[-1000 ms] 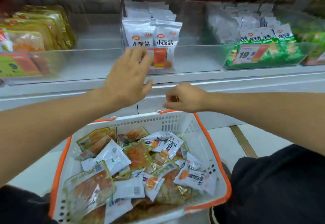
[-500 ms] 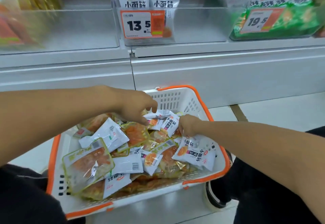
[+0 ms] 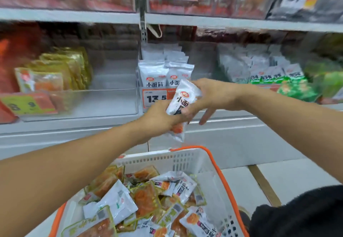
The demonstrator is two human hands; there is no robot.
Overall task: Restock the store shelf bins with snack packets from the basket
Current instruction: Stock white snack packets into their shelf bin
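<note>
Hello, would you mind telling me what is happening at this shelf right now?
A person is restocking snacks. Both hands hold white snack packets: the left hand grips them low down, the right hand grips the top of the front white packet. They are raised in front of the clear shelf bin that holds matching white packets and carries a 13.5 price tag. Below, the white and orange basket holds many more mixed packets.

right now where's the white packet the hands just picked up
In the head view the white packet is centre frame, gripped by both the left hand and right hand, above the basket and before the 13.5 price tag.
</note>
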